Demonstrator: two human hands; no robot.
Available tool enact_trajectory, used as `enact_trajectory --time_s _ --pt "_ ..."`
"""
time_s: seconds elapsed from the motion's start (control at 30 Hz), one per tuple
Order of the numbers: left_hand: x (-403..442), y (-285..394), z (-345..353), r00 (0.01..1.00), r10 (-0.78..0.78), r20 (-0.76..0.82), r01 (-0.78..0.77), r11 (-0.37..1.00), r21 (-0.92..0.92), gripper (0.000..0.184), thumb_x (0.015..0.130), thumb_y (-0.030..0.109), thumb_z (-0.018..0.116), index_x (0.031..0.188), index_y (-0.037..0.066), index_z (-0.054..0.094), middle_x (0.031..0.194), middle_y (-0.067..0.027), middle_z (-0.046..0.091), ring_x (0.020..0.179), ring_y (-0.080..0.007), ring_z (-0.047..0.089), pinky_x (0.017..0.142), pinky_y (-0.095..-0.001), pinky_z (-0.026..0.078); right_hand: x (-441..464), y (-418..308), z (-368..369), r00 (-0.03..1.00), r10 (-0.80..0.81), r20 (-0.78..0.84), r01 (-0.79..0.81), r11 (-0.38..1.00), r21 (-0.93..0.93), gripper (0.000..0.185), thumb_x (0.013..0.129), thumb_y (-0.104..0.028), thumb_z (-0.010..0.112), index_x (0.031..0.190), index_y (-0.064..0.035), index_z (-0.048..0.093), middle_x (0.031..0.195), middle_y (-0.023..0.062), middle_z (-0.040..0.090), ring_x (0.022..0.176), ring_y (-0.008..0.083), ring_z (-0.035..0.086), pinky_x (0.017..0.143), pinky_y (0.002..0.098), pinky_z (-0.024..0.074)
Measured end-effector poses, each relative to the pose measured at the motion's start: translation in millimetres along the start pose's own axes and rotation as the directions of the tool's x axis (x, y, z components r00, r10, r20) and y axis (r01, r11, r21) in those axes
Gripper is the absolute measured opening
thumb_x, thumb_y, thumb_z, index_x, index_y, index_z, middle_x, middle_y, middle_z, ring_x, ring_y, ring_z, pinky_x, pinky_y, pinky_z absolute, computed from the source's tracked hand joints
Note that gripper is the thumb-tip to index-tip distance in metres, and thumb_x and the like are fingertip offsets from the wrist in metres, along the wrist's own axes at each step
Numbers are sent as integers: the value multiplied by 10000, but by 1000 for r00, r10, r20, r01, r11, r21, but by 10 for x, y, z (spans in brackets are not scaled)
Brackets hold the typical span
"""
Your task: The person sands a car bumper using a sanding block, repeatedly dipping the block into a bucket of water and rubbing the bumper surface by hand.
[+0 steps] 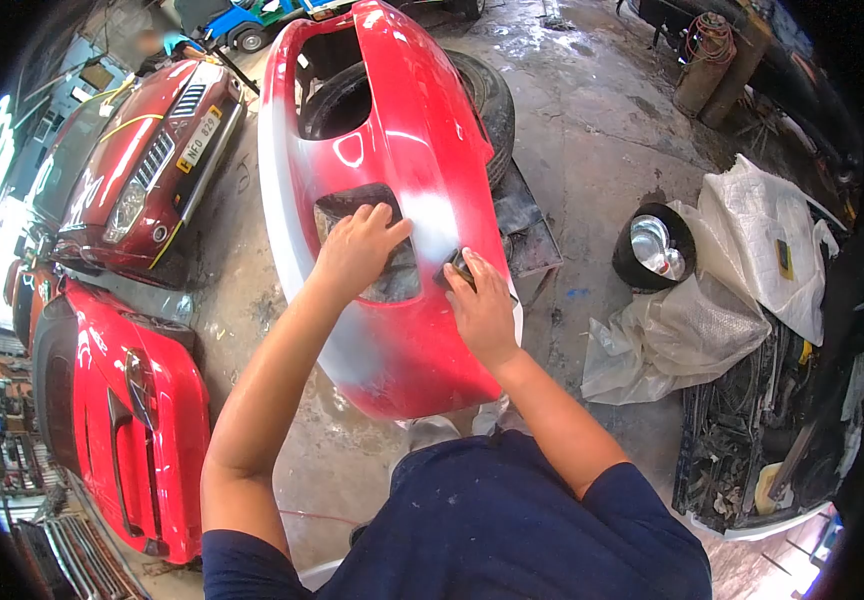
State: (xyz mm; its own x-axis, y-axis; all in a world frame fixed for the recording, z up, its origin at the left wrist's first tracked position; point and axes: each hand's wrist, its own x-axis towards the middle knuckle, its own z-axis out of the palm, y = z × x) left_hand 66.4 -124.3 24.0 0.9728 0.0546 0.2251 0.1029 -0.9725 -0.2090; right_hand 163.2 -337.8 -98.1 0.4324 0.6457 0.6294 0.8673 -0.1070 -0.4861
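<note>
A red car bumper with whitish-grey patches stands in front of me, with large openings in it. My left hand is at the middle opening, its fingers curled over the edge; part of the fingertips is hidden. On the solid red strip to the right, my right hand presses a small dark sanding pad against the surface, just below a pale patch. The fingers are bent over the pad and cover most of it.
A tyre sits behind the bumper. To the right are a black bucket with shiny contents and a whitish plastic sheet. Another red bumper and a dark red car stand left. Gas cylinders stand at the back right.
</note>
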Motion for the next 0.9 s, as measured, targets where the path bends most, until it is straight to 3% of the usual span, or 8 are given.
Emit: enact_trajectory --time_s 0.13,0.33,0.63,0.73,0.83,0.9 --pt "153 -15 -85 998 46 43 -44 998 -37 277 881 71 640 1144 153 671 1080 -81 615 1073 -274 649 878 -428 557 0 -19 -7 1000 -1 -6 1 1000 -7 427 922 -114 708 1343 -66 654 1445 231 560 1328 411 556 1126 528 441" --pt "231 -37 -61 996 71 61 -69 997 -44 161 907 104 643 1064 136 666 1043 -80 602 1040 -275 644 910 -430 538 9 1 10 1000 -13 -15 13 1000 -8 420 921 -124 711 1332 -62 655 1438 228 561 1326 404 557 1118 524 444" --pt "174 -67 -50 995 82 54 -81 997 -14 139 906 115 636 1039 140 669 1024 -74 595 1038 -270 643 899 -439 539 5 -18 -8 1000 -9 -18 8 1000 -13 422 920 -127 713 1334 -70 653 1446 220 559 1334 396 552 1117 517 445" --pt "80 -101 48 992 44 117 -48 998 32 160 893 113 641 1046 146 674 1033 -86 608 1047 -290 650 874 -449 555 14 -23 -3 1000 -4 -20 4 1000 -1 416 922 -122 709 1331 -69 657 1448 218 562 1332 398 554 1120 517 444" --pt "-139 52 219 946 -194 261 210 977 -34 148 893 118 641 1036 129 678 1046 -114 641 1046 -330 666 835 -473 571 40 -38 -63 1000 -20 7 20 1000 -3 397 930 -122 701 1322 -70 664 1448 213 567 1335 394 554 1119 517 444" --pt "-364 287 408 893 -315 322 392 896 -208 178 987 214 578 1023 63 666 1038 -205 691 986 -373 700 818 -516 568 91 -2 -71 997 -77 11 77 996 -52 391 924 -121 702 1312 -75 672 1450 211 568 1331 385 558 1115 508 445"
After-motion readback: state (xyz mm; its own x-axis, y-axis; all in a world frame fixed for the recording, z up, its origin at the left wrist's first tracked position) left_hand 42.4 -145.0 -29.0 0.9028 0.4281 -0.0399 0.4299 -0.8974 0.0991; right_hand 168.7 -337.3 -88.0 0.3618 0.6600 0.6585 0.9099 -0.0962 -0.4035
